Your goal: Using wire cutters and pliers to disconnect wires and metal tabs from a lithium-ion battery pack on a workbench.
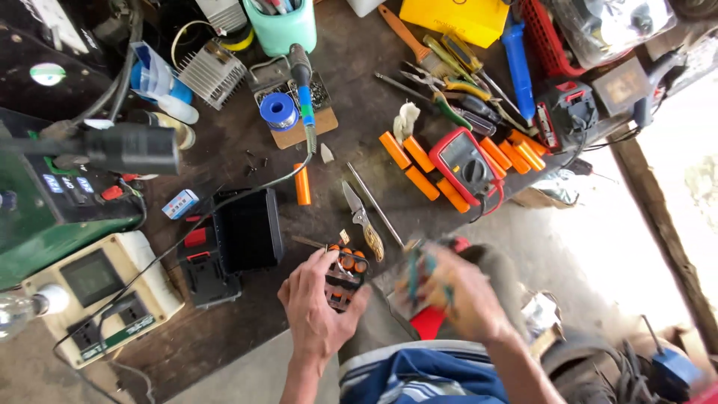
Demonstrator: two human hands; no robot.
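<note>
1. Dark, stained wood is making up the workbench [224, 337], which is carrying a clutter of tools and parts across the whole view.
2. A green machine casing [30, 232] is sitting at the bench's left edge, and a cream power unit with sockets [105, 295] is lying just below it.
3. A black open battery housing [247, 230] is lying near the bench's middle, with a black and red base part [206, 273] touching its left side.
4. A red multimeter [465, 163] is resting among loose orange battery cells [419, 168], which are lying on both sides of it.
5. The left hand [318, 307] is gripping a small battery pack with orange cells [346, 273] at the bench's near edge, fingers wrapped around its left side and thumb pressing from below.
6. The right hand [452, 292] is blurring in motion just right of the pack; it is closing around green-handled pliers [417, 271], though I cannot tell how tight the grip is.
7. A folding knife [364, 221] is lying just above the pack, its blade out, beside a thin metal rod [374, 203].
8. A single orange cell [301, 185] is lying apart, above the housing, near a blue solder spool [279, 111].
</note>
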